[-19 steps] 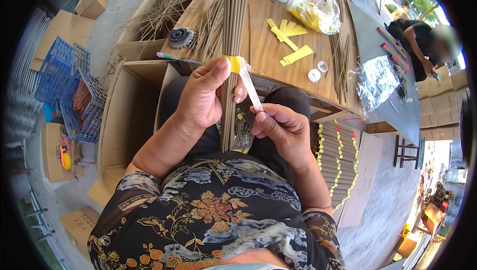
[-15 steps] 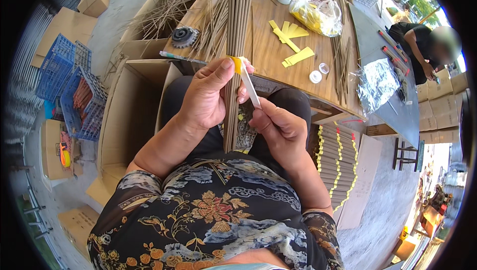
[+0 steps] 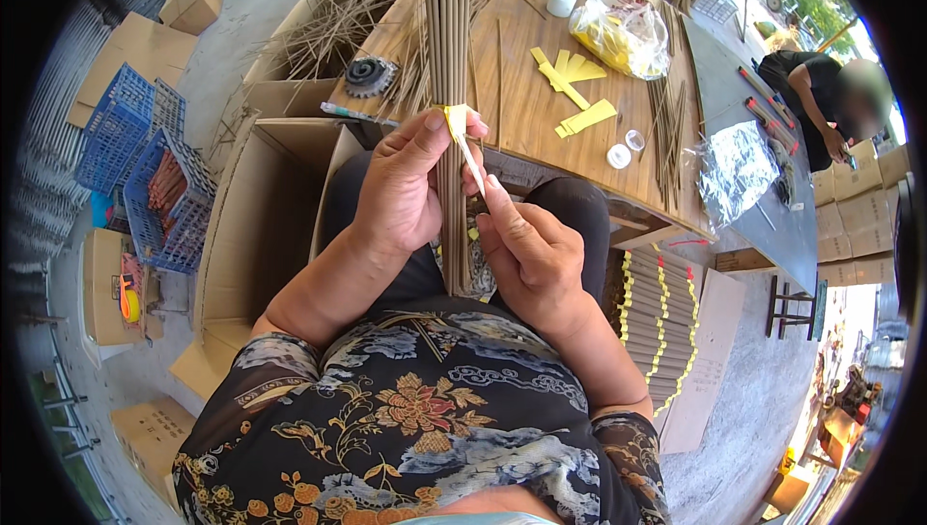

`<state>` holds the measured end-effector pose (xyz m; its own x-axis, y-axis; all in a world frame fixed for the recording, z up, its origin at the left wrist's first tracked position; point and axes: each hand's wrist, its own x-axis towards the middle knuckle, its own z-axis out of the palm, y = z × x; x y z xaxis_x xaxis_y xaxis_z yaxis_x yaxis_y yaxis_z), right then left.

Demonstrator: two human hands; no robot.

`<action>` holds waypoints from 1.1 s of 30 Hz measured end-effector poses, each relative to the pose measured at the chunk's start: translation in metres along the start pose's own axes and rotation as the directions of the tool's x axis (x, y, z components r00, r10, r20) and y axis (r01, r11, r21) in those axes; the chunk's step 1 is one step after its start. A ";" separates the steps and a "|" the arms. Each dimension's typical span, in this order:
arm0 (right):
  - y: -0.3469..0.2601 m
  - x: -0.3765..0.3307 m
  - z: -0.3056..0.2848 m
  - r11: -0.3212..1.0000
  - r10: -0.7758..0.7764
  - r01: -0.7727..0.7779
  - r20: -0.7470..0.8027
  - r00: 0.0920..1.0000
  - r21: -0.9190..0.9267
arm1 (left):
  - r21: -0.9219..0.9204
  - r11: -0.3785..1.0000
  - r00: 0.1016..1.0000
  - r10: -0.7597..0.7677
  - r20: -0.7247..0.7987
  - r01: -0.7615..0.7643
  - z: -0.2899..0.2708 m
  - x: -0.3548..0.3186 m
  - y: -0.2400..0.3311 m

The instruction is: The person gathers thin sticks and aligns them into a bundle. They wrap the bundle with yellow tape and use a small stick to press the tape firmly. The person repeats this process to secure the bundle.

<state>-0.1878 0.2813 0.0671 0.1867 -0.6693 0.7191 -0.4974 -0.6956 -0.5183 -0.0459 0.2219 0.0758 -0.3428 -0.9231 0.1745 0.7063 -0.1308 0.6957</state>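
My left hand (image 3: 404,182) is closed around an upright bundle of brown incense sticks (image 3: 448,37), with the thumb pressed to its near side. A yellow paper strip with a white underside (image 3: 455,123) goes round the bundle at the thumb. Its loose tail slants down to the right, where my right hand (image 3: 537,247) pinches the end between thumb and fingers. The bundle's lower end hangs between my knees, partly behind my hands.
On the wooden table (image 3: 526,148) lie yellow paper strips (image 3: 587,118), a plastic bag of yellow strips (image 3: 623,37), a small white jar (image 3: 561,0) and loose sticks. An open carton (image 3: 253,206) stands at my left. Banded bundles (image 3: 661,322) lie at right. A person (image 3: 821,90) works beyond.
My right hand has drawn the strip's tail in closer to the bundle and turned it, so it looks narrower. The bundle's top has tilted slightly left in view.
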 end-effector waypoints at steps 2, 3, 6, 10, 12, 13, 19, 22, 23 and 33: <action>0.001 0.001 0.001 1.000 -0.023 0.023 -0.012 1.000 0.006 | -0.007 1.000 0.999 -0.016 0.029 0.016 -0.005 0.000 -0.002; 0.004 0.002 0.002 0.999 -0.042 0.042 -0.029 0.999 0.007 | 0.005 1.000 1.000 -0.020 0.013 0.020 -0.004 0.000 -0.002; 0.004 0.003 0.003 0.999 -0.049 0.049 -0.020 0.999 0.016 | 0.028 1.000 1.000 -0.015 0.013 0.015 -0.003 -0.001 -0.001; 0.000 0.000 0.000 0.998 -0.009 0.006 0.060 0.998 0.059 | -0.022 0.999 0.999 0.026 0.045 -0.025 -0.005 0.001 0.003; 0.000 0.001 0.001 0.995 -0.011 0.005 0.056 0.998 0.100 | -0.053 0.998 0.998 0.040 0.047 -0.037 -0.004 0.001 0.005; -0.001 0.000 0.000 0.993 0.000 -0.007 0.061 0.998 0.114 | -0.058 0.997 0.997 0.044 0.065 -0.040 -0.005 0.001 0.005; -0.001 -0.002 -0.007 0.850 0.334 -0.348 0.106 0.937 0.397 | -0.111 0.993 0.993 -0.033 0.115 0.046 -0.009 0.000 0.007; -0.005 0.006 -0.018 0.662 0.493 -0.529 0.223 0.841 0.531 | -0.145 0.981 0.977 -0.103 0.187 0.131 -0.007 -0.003 0.011; -0.004 0.008 -0.021 0.644 0.496 -0.535 0.234 0.836 0.548 | -0.142 0.975 0.959 -0.130 0.251 0.170 -0.009 -0.003 0.012; 0.007 0.011 -0.036 0.642 0.554 -0.594 0.242 0.797 0.485 | -0.179 0.944 0.927 -0.214 0.309 0.277 -0.007 -0.001 0.010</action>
<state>-0.2198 0.2790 0.0882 0.0786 -0.9817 0.1735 -0.0191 -0.1755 -0.9843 -0.0341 0.2188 0.0776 -0.6600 -0.7157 0.2283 0.6823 -0.4440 0.5808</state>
